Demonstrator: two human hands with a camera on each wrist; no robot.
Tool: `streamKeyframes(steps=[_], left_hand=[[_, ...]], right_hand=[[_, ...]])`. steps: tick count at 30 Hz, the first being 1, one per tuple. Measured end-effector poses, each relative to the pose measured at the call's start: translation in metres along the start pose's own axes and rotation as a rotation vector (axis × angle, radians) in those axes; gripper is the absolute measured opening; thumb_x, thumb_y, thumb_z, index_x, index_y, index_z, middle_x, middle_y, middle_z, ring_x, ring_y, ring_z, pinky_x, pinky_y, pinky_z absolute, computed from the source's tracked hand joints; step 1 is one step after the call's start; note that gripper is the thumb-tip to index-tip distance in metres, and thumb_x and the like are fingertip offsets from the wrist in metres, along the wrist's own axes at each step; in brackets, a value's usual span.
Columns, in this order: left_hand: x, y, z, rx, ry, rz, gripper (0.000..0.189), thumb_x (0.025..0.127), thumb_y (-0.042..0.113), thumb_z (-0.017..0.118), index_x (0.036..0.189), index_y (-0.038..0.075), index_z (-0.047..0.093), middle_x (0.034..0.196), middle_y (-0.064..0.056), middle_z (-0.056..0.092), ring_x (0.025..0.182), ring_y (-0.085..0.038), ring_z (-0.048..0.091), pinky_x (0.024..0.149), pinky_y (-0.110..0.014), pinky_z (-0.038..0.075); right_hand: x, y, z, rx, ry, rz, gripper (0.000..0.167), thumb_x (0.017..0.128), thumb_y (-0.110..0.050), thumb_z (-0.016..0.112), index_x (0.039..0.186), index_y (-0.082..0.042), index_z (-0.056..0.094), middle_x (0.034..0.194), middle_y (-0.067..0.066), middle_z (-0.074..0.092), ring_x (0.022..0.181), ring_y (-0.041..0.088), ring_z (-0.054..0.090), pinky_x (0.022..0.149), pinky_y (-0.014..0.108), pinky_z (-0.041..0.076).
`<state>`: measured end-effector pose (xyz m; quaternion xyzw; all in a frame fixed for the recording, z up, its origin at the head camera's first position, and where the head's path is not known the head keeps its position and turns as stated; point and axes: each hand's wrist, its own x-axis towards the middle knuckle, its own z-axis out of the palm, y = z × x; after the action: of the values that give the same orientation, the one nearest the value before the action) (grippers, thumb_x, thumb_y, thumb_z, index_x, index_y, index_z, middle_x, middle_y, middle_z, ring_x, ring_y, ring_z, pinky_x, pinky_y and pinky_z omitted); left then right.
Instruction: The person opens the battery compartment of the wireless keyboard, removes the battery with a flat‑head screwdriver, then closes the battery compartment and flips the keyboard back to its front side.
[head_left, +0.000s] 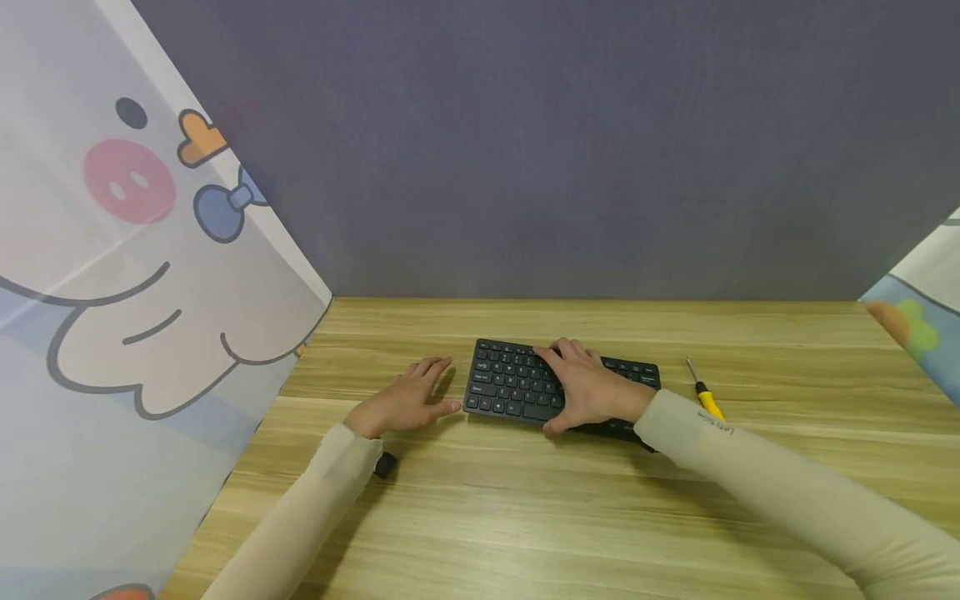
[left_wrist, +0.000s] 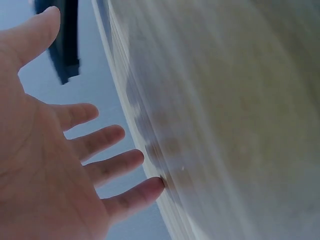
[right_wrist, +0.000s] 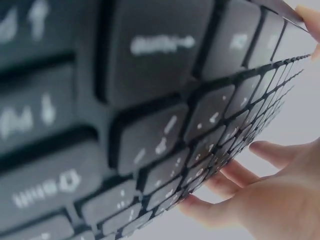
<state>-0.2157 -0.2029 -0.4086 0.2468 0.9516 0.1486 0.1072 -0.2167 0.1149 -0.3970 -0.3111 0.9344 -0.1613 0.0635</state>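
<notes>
the black compact keyboard (head_left: 513,379) is located at the far middle of the wood-grain tabletop (head_left: 487,517), keys upward, its long axis running left to right. the right hand (head_left: 588,385) spans it right of its middle: thumb at the near edge, fingers at the far edge. this grip is grasping the keyboard across its width. the left-wrist view suggests that the left end is raised clear of the tabletop; the exact clearance cannot be told.

the left hand (head_left: 408,402) is just beside the keyboard's left end, fingers spread. this grip is released and bears nothing; whether the thumb touches the corner cannot be told.

the step in hand is judged to be one-handed handling of the keyboard. the next move calls for a level keyboard and, if two-handed support is needed, closure of the left grip on the free end. pressure should stay on the edges, off the keys.

clearance note: a yellow-and-black screwdriver (head_left: 709,403) lies right of the keyboard; a small black object (head_left: 386,464) lies beside the left wrist.
</notes>
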Motion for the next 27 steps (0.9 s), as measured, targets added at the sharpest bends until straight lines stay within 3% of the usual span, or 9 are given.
streamKeyframes(steps=[17,27], left_hand=[[0.002,0.001,0.001,-0.026,0.023,0.009,0.082,0.091,0.054,0.054,0.151,0.008,0.021,0.15,-0.015,0.025,0.136,-0.04,0.022,0.102,-0.061,0.023],[0.006,0.007,0.0,0.014,0.027,-0.007,0.082,0.091,0.059,0.049,0.151,0.01,0.022,0.151,-0.015,0.024,0.137,-0.037,0.021,0.1,-0.068,0.017]], right_hand=[[0.001,-0.003,-0.022,0.095,0.141,-0.036,0.117,0.06,-0.053,0.083,0.151,-0.012,0.021,0.134,0.013,0.033,0.122,0.032,0.034,0.094,0.059,0.032],[0.005,-0.004,-0.032,0.138,0.222,-0.103,0.119,0.061,-0.06,0.08,0.152,-0.015,0.018,0.133,0.015,0.032,0.119,0.031,0.036,0.094,0.055,0.036]])
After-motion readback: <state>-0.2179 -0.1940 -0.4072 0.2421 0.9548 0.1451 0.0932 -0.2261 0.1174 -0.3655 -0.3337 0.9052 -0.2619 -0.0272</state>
